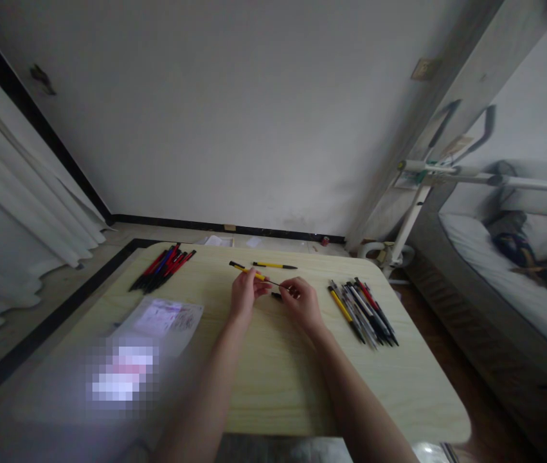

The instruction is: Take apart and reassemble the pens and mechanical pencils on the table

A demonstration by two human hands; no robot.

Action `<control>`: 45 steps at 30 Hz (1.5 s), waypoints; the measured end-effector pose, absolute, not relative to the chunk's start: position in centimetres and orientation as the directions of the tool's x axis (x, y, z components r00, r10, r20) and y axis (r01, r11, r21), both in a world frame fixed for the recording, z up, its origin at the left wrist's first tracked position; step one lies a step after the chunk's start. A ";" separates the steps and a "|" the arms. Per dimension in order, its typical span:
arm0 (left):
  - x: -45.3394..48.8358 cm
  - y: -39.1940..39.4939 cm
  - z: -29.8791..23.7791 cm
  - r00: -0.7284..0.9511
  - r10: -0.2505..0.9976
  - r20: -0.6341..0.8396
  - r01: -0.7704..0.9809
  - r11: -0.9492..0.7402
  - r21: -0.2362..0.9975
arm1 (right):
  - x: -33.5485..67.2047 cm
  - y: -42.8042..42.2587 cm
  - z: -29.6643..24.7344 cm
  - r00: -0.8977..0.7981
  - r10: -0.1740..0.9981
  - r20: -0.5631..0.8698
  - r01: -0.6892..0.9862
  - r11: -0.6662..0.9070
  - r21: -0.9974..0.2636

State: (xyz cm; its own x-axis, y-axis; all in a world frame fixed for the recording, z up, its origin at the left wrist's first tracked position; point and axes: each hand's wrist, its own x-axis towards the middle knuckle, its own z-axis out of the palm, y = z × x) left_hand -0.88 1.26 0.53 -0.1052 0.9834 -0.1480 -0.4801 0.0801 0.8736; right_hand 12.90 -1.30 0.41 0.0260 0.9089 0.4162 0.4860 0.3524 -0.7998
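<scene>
My left hand [248, 292] is closed around the yellow barrel of a pen [249, 273] with a black end, tilted above the table. A thin dark refill [274, 283] sticks out of the barrel's right end. The fingertips of my right hand [299, 299] pinch the refill's far end. Just left of those fingers, a small black piece [276, 296] shows near the tabletop, partly hidden; whether it is held or lying there I cannot tell. Beyond both hands lies another yellow and black pen [274, 265].
On the pale wooden table [273, 386], red, blue and black pens [162, 269] are bunched at the back left. More pens [362, 315], grey, white, yellow and red, lie at the right. A clear plastic bag [162, 325] rests at the left, with a bright blurred patch nearer.
</scene>
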 end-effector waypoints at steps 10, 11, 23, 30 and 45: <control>-1.6 1.6 0.6 -0.207 0.964 -0.168 -0.494 0.046 0.868 | 13.1 -1.1 0.1 0.025 0.916 0.400 0.489 0.338 -0.804; -1.7 1.6 0.6 -0.211 0.962 -0.175 -0.506 0.046 0.861 | 13.1 -1.1 0.1 0.022 0.919 0.393 0.492 0.332 -0.805; -2.8 2.1 0.6 -0.253 0.944 -0.210 -0.548 0.039 0.835 | 13.1 -1.0 0.1 0.025 0.917 0.397 0.515 0.329 -0.792; -2.9 2.1 0.6 -0.274 0.939 -0.209 -0.543 0.028 0.839 | 13.3 -1.2 0.3 -0.030 0.922 0.387 0.561 0.336 -0.757; -2.7 2.0 0.6 -0.285 0.938 -0.197 -0.509 0.026 0.860 | 14.1 -1.2 0.1 -0.183 0.901 0.394 0.700 0.401 -0.591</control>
State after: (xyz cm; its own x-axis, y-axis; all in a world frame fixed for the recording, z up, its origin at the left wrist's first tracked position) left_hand -2.74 2.02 0.63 -0.2847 0.9382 -0.1967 -0.5095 0.0258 0.8601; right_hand 14.08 -1.19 0.10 -0.1831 0.9007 0.3941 0.7004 0.4008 -0.5906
